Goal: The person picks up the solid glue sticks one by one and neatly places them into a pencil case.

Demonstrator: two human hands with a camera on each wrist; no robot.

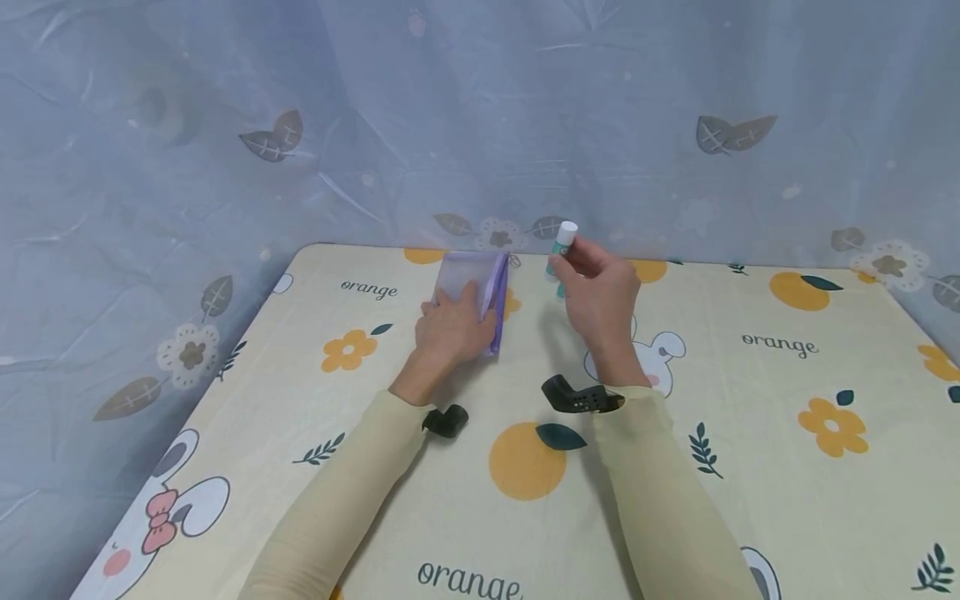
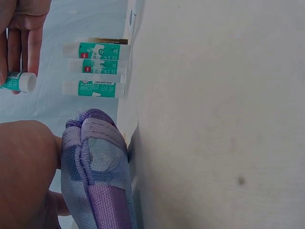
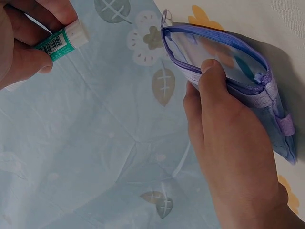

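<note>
My left hand [image 1: 453,325] holds a purple-edged mesh zipper pouch [image 1: 468,268] near the table's far edge. In the right wrist view the pouch [image 3: 267,100] gapes open along its zipper, and the left thumb [image 3: 213,71] pinches the rim. My right hand [image 1: 603,292] grips a glue stick [image 1: 564,240] with a white cap and green label, raised to the right of the pouch. Three more glue sticks [image 2: 97,67] stand upright on the table in the left wrist view; the right hand mostly hides them in the head view.
A cream tablecloth [image 1: 450,533] printed with oranges, flowers and rabbits covers the table. Behind it hangs a grey-blue patterned sheet [image 1: 480,108]. A thin brownish item [image 2: 109,40] shows beside the standing glue sticks, its kind unclear.
</note>
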